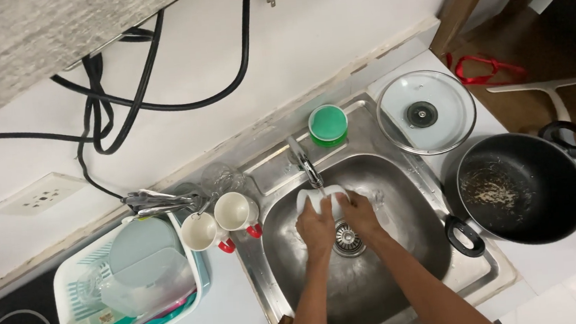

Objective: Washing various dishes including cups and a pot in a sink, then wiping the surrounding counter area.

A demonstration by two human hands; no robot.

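Both hands in the steel sink (420, 241) under the faucet (305, 164), water running — left hand (316, 227) and right hand (358, 215), fingers clenched on a white dish (324, 197) at the basin's back edge. Looks mid-wash. Drained: two white mugs (218, 221) and rack (77, 288) at left. Left to do: dirty black pot (521, 187) and glass lid (426, 112) on the right surface.

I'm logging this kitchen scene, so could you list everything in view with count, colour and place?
sink: 1, steel, centre
tap: 1, metal, behind sink
white dish: 1, under tap, held in both hands
green tub: 1, sink's back ledge
glass lid: 1, clear, right of tub
pan: 1, black, dirty, right of sink
mugs: 2, white with red handles, left of sink
drying rack: 1, white and teal, far left
cables: several, black, on wall
socket: 1, white, wall
left hand: on dish
right hand: on dish
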